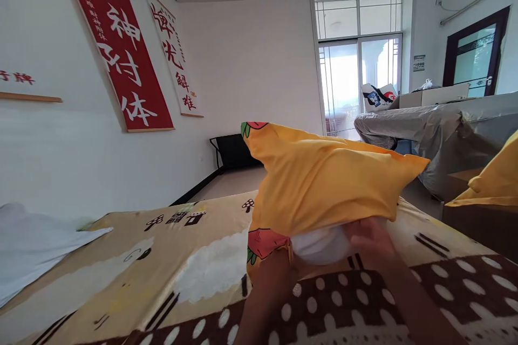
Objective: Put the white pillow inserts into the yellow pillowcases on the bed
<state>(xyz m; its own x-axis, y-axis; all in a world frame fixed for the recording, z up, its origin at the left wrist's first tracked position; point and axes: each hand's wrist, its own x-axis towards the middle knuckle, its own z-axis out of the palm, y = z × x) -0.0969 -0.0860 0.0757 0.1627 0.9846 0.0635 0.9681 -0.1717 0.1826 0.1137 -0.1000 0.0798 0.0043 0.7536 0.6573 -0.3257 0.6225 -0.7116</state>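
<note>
A yellow pillowcase (327,178) is lifted above the bed, its corners printed with red fruit and green leaves. Part of a white pillow (321,245) bulges out under its lower edge. My left hand (279,261) reaches up at the case's lower left corner; its fingers are hidden behind or inside the cloth. At the lower right edge, my right hand (370,234), somewhat blurred, has its fingers closed on the yellow cloth beside the white pillow.
A patterned blanket (170,259) covers the bed. White cloth (36,248) lies at left, and another yellow cloth (493,178) shows at right. Behind stand a plastic-covered table (441,124) with a cardboard box (435,97) and a black folded frame (234,152).
</note>
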